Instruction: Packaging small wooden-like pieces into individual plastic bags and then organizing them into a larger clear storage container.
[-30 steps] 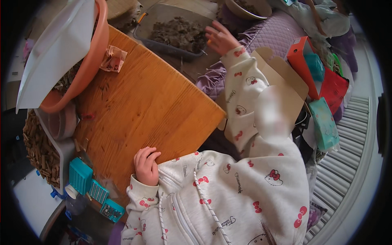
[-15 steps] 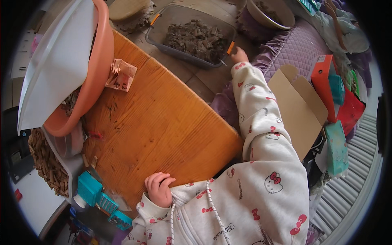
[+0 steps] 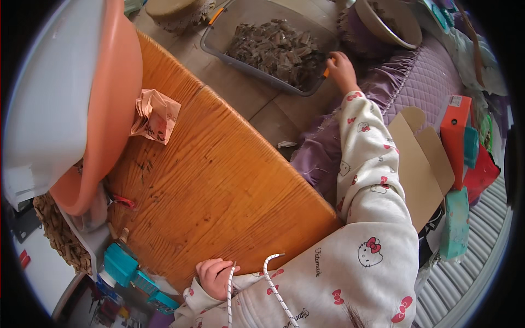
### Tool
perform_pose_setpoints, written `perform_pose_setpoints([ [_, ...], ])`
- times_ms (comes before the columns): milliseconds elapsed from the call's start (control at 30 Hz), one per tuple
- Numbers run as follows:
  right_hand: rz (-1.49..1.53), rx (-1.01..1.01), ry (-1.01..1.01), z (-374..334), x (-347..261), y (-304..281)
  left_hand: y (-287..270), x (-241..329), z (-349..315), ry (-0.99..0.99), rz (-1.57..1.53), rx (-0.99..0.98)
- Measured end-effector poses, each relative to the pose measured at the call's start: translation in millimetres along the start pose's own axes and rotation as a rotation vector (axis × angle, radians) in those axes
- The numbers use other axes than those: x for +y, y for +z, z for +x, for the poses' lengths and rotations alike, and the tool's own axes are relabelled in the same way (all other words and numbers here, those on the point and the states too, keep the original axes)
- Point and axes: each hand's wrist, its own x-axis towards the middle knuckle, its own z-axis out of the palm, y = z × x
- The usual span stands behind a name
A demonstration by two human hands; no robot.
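Observation:
My right hand (image 3: 342,72) reaches far out past the table, its fingers curled over the orange handle (image 3: 329,66) on the right end of a grey plastic storage bin (image 3: 262,75). Brownish-grey pieces (image 3: 276,46), which look like short clear-wrapped bits, fill much of the bin, which stands on the tiled floor. Down at the near edge of the wooden table (image 3: 219,180), my left hand (image 3: 214,277) rests with its fingers loosely bent and nothing visible in them. A white hoodie drawstring hangs across that hand.
On the table's left stand an orange basin (image 3: 117,93) with a white tub (image 3: 52,104) leaning in it, and a folded paper box (image 3: 157,117). Teal plastic boxes (image 3: 120,264) sit at the near left. Cardboard (image 3: 415,164) and a purple quilted cover (image 3: 421,76) lie right.
My right hand has closed over the bin's orange handle, where before it was just beside it. The whole view has shifted a little; my left hand stays at the table edge.

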Motion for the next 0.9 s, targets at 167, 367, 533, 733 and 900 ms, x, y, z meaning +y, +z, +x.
perform_pose_setpoints([
  [167, -0.450, -0.129, -0.287, 20, 19, 16, 0, -1, 3, 0.028, 0.028, -0.056],
  [367, -0.780, -0.408, -0.187, 33, 30, 55, -1, -9, -2, 0.084, 0.049, -0.044],
  [533, -0.872, -0.568, -0.115, 35, 10, 71, 3, -12, -8, 0.056, 0.072, -0.048],
  [733, -0.722, -0.882, 0.007, 34, -24, 64, 0, -4, 3, 0.013, 0.088, -0.060],
  [900, -0.735, -0.741, -0.058, 24, -18, 85, 7, -10, -3, 0.025, 0.086, 0.002],
])
